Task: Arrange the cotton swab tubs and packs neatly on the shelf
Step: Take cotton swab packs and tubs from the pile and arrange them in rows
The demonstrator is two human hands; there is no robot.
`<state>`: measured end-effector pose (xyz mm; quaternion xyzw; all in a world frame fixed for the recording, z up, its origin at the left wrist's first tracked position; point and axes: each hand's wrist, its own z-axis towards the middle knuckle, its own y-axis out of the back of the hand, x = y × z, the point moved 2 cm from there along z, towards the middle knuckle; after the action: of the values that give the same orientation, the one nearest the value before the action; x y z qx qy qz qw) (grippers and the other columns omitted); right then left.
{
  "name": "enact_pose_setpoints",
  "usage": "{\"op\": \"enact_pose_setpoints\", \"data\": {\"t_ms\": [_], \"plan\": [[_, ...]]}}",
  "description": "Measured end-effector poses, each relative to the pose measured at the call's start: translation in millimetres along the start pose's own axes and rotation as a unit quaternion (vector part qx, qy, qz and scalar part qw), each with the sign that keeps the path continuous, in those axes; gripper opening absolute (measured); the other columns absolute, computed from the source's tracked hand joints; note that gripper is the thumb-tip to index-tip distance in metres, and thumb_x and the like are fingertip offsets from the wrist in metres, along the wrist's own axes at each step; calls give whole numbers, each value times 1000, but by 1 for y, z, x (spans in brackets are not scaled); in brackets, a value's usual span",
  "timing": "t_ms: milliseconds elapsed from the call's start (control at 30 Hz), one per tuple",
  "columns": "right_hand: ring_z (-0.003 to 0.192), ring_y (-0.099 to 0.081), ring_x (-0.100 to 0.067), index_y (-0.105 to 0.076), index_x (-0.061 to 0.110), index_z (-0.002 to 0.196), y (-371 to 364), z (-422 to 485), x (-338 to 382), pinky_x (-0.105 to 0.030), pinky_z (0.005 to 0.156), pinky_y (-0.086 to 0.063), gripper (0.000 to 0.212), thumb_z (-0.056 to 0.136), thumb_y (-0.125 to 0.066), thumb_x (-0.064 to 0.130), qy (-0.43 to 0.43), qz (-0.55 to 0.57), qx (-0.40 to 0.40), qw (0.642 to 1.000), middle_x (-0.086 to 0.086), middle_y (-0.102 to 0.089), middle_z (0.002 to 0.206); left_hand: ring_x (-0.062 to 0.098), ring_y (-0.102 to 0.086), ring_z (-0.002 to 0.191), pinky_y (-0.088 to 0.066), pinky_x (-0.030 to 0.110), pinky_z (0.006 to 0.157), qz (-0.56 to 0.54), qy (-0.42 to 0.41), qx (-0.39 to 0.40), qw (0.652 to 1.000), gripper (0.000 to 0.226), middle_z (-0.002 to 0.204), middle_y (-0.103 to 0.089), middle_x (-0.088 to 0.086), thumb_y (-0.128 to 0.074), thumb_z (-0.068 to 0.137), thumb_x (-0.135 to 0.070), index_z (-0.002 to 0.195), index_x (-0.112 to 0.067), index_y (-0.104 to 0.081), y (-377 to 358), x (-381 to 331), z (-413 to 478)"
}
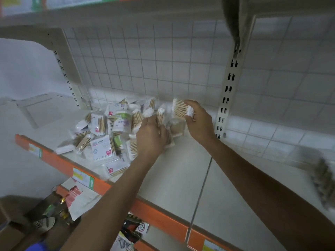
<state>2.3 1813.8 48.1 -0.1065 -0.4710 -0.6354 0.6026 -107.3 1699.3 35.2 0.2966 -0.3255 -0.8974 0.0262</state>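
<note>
**Q:** Where are the hands?

**A:** Both reach over a white shop shelf (174,180). The right hand (198,121) grasps a clear pack of wooden-stick cotton swabs (181,108), with fingers and thumb curled round its ends. The pack is lifted above the shelf, near the wire grid (145,60) at the back. The left hand (151,135), just beside it, curls its fingers round a narrower swab pack (160,115). Motion blur softens the detail.

**Q:** And the rest of the stock?

**A:** A loose heap of swab packs (101,142) lies jumbled on the shelf's left part, touching the left hand. A round tub (123,120) with a green label sits among them. An orange price strip (59,162) runs along the front edge.
</note>
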Motion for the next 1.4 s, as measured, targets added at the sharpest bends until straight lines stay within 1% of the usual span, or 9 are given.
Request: {"op": "enact_pose_setpoints", "data": {"t_ms": [200,500,633,767,900,1033,1133,1267,1400], "plan": [[116,-55,-21,-39,20,139,70,-53,-4,8,69,-35,57,89,-49,-7,-32,-4,2,999,-8,-53,132,25,-53,70,-25,24,58,-60,-48,29,997,8,77,-59,9,-56,86,-9,92,-4,-59,-22,-39,-29],[84,-60,-15,-39,28,138,159,-124,-38,-12,72,-46,59,88,-48,0,-123,-46,-59,990,2,-57,102,18,-53,65,-28,22,57,-176,-40,146,973,21,65,-53,-7,-51,94,-16,112,-11,-62,-61,-102,-82],[88,-59,-20,-38,31,140,190,-150,-52,-27,78,-47,58,90,-46,2,-133,-71,-58,987,4,-55,98,18,-63,79,-38,20,71,-196,31,230,953,30,86,-69,2,-48,96,-23,122,-15,-60,-80,-125,-103],[86,-61,-22,-36,33,140,222,-169,-62,-22,70,-47,55,93,-44,6,-161,-89,-41,982,-9,-62,103,24,-66,95,-51,42,90,-219,78,301,925,36,111,-68,7,-46,95,-24,130,-17,-53,-98,-144,-128],[92,-56,-15,-35,25,139,247,-178,-70,-21,73,-40,49,93,-46,10,-202,-74,-22,976,-7,-58,122,21,-63,97,-50,34,88,-154,54,298,941,31,109,-68,4,-46,94,-24,121,-20,-59,-106,-159,-146],[96,-59,-19,-38,26,136,265,-184,-75,-37,84,-52,48,92,-47,10,-216,-41,-30,975,-6,-58,120,24,-63,94,-42,27,75,-39,-34,263,963,27,103,-69,4,-49,92,-19,114,-17,-64,-104,-174,-156],[92,-63,-23,-35,35,137,275,-188,-77,-46,85,-53,54,91,-48,9,-219,1,-44,975,-2,-57,115,24,-63,93,-39,24,73,-86,-87,214,969,25,104,-69,6,-50,91,-11,108,-11,-68,-99,-191,-161],[81,-62,-23,-34,43,137,281,-196,-76,-41,80,-56,68,88,-50,-1,-221,93,-70,968,8,-49,102,8,-64,81,-45,17,76,-273,0,277,921,34,85,-69,-8,-36,97,-28,84,-19,-66,-93,-218,-171],[89,-59,-21,-53,27,122,279,-202,-77,-33,78,-57,48,87,-53,-5,-235,198,-110,945,0,-51,95,25,-64,86,-53,36,81,-466,196,301,809,35,91,-67,17,-44,99,-30,85,-7,-66,-96,-238,-177]]}}
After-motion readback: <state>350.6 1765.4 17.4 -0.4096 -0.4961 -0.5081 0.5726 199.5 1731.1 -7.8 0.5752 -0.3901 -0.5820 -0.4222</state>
